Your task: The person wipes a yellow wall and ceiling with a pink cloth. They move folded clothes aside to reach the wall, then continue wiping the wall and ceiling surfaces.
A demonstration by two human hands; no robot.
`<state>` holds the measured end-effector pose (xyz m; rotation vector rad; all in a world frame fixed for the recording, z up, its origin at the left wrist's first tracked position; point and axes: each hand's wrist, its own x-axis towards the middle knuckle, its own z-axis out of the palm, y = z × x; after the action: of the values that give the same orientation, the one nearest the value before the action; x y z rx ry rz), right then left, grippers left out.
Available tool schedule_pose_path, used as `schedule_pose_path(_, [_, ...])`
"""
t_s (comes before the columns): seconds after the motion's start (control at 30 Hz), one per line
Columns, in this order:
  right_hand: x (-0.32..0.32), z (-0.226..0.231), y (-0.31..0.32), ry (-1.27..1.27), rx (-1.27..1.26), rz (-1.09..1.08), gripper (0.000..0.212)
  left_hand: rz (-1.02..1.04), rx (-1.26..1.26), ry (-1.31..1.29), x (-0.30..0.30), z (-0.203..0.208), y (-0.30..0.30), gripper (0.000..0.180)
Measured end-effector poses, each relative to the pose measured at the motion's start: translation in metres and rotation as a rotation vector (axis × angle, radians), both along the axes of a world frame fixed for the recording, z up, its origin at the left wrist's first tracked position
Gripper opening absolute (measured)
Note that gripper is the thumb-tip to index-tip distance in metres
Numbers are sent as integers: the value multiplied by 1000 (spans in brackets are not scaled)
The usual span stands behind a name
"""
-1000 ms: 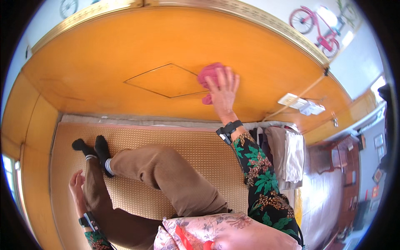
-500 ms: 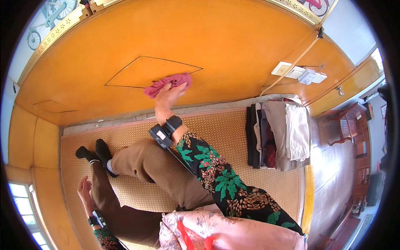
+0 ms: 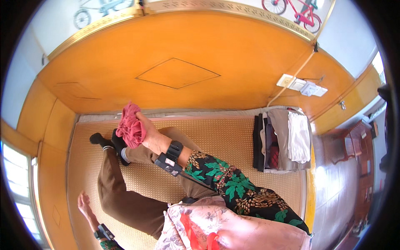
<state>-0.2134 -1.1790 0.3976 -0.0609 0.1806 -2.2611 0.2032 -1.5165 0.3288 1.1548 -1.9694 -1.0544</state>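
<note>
Panel [image 3: 233, 50] of orange wood w/ a diamond outline runs along the far side of your tan mat [image 3: 225, 146]. Your brown-trousered legs [image 3: 133, 206] lie bent on it, L of the folded clothes stack [image 3: 275, 139]. Bunched pink cloth [image 3: 131, 128] is gripped in your R hand [image 3: 153, 135], over the mat's far-L part; can't tell if it touches the panel. Your L hand [image 3: 84, 205], fingers loosely apart, is nr the mat's L edge.

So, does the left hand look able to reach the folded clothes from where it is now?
Probably not: the left hand is at the left side of the mat, the folded clothes are at its right side, and the brown-trousered legs and patterned right sleeve lie between.
</note>
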Motion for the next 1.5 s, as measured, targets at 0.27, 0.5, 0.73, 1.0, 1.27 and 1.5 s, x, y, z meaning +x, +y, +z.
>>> schedule_pose_path(0.27, [-1,2,-5,260,99,11,21,429,-259,-728,122,-222,71,76])
schedule_pose_path(0.5, [-4,15,-4,201,117,-166,17,661,-412,-1044,110,-286,168,75])
schedule_pose_path(0.73, [-21,-24,15,314,46,-192,22,523,-463,-1302,68,-323,181,69])
schedule_pose_path(1.0, [-96,-73,27,526,312,-439,19,673,-426,-705,91,-345,239,62])
schedule_pose_path(1.27, [-109,-36,48,1633,977,-1437,43,807,-142,-594,152,-445,357,63])
schedule_pose_path(1.5, [-107,18,64,2676,1313,-2130,73,1435,282,-1216,159,-555,398,66])
